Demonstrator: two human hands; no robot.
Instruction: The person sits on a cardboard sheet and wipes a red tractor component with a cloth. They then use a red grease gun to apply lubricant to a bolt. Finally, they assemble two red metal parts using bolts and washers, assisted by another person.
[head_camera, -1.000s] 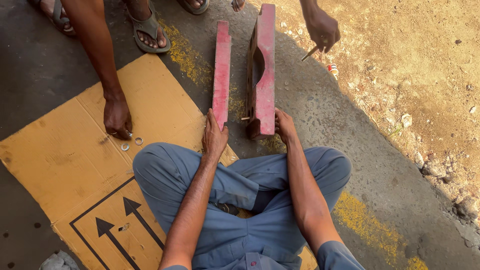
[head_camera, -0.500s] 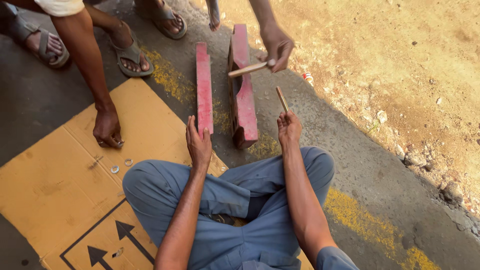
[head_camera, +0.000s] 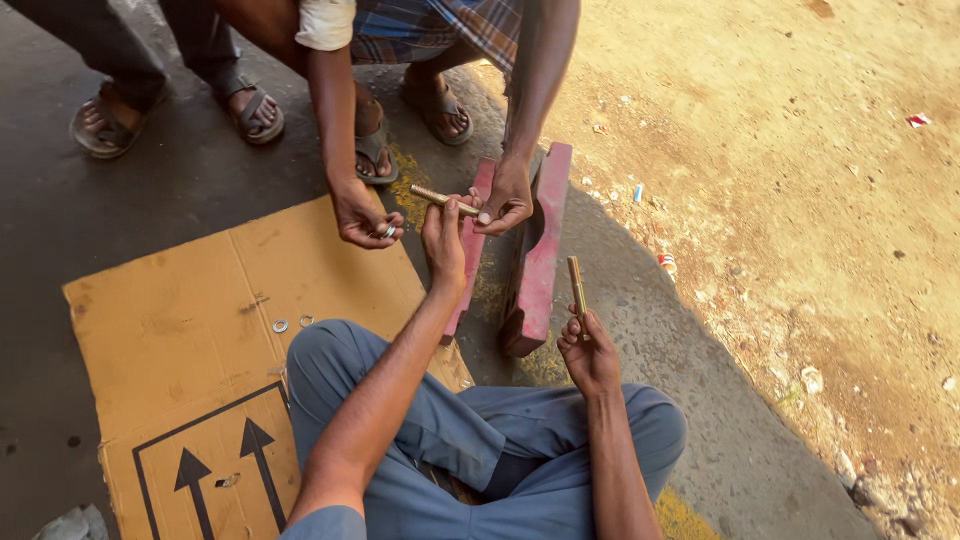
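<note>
Two brass rods are in play. The left hand (head_camera: 443, 240) reaches up, fingers pinched on one rod (head_camera: 444, 199), which a co-worker's hand (head_camera: 506, 200) grips at its other end above the two red blocks (head_camera: 535, 255). The right hand (head_camera: 588, 352) is curled around the base of the second rod (head_camera: 577, 285), held upright beside the larger block. The co-worker's other hand (head_camera: 362, 217) holds one washer; two more washers (head_camera: 292, 323) lie on the cardboard (head_camera: 180, 330).

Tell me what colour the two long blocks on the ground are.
The blocks are red, worn and dusty; the head view shows them best.
</note>
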